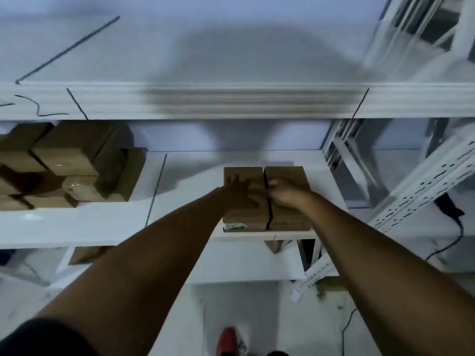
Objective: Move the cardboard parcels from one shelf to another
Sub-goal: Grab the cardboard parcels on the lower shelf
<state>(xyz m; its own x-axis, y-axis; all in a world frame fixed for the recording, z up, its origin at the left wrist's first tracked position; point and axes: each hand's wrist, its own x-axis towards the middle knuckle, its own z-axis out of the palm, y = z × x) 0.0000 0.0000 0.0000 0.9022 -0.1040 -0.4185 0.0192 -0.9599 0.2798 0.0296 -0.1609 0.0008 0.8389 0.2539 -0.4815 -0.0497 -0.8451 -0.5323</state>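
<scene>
Parcels (267, 199) sit as two side-by-side stacks near our edge of a white shelf (180, 217), long axes running away from us. We press our left hand (237, 192) flat, fingers spread, on the left stack; our right hand (284, 192) curls over the right one. More boxes (66, 165) crowd the shelf's far left, under an upper shelf (231, 101).
</scene>
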